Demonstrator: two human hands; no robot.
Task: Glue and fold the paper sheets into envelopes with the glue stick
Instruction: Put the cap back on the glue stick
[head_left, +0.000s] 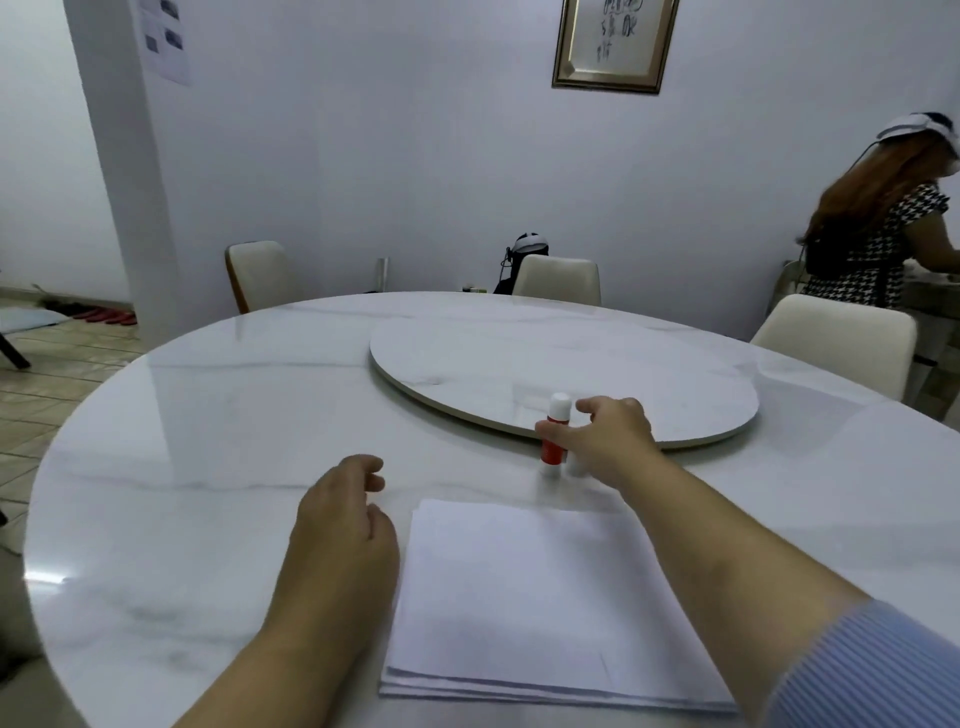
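Note:
A stack of white paper sheets (519, 597) lies flat on the marble table (208, 441) in front of me. Just beyond its far edge a red glue stick (553, 449) with a white cap stands upright. My right hand (608, 436) reaches over the stack and curls round the stick, thumb on its near left side and fingers behind it. My left hand (343, 525) rests on the table beside the stack's left edge, fingers loosely curled and holding nothing.
A raised round turntable (519, 358) sits on the table right behind the glue stick. White chairs (558, 280) stand around the far rim. A person (878, 234) stands at the far right, turned away.

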